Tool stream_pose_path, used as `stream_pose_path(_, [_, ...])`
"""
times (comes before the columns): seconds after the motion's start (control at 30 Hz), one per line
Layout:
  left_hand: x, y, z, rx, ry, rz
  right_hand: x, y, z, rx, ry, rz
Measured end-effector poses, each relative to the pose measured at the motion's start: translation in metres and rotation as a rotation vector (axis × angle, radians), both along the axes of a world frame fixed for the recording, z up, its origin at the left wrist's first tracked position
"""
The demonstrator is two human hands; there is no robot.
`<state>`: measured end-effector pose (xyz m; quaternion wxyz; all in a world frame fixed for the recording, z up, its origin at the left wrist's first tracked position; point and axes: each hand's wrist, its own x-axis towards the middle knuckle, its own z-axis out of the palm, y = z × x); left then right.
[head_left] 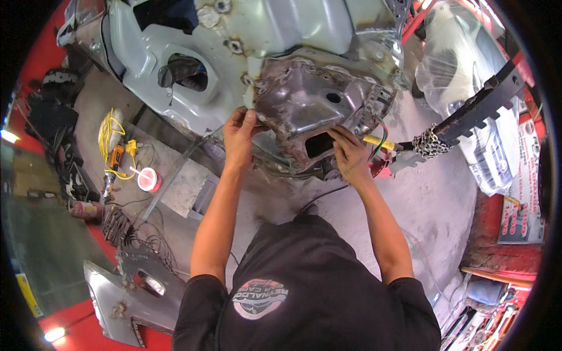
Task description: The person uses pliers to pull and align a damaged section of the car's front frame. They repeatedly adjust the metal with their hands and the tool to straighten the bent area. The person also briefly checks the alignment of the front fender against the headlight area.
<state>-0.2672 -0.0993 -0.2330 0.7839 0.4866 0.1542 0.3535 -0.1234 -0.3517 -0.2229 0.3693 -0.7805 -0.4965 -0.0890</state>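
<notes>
A bare, stained metal panel with a small oval hole and a rectangular opening lies against the grey-green car body. My left hand grips the left edge of this panel, fingers curled and thumb up. The fingers of my right hand are bent over the rim of the rectangular opening, holding the panel on that side. Coloured wires and a yellow-sleeved tool with a chain sit just right of my right hand.
At left are a power tool with yellow cord, a pink tub, a concrete block, cables and a loose fender. At right are a notched steel post, a plastic-wrapped body part and hand tools.
</notes>
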Motion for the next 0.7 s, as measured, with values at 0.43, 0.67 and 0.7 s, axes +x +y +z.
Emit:
stream_pose_path(0.43, [0.033, -0.043, -0.002, 0.154, 0.091, 0.386, 0.218, -0.123, -0.091, 0.275, 0.194, -0.457])
stream_pose_path(0.67, [0.042, -0.049, -0.004, 0.091, 0.232, 0.540, 0.387, -0.054, -0.147, -0.337, -0.119, -0.389])
stream_pose_path(0.7, [0.044, -0.051, -0.001, 0.075, 0.256, 0.561, 0.409, -0.047, -0.167, -0.487, -0.153, -0.363])
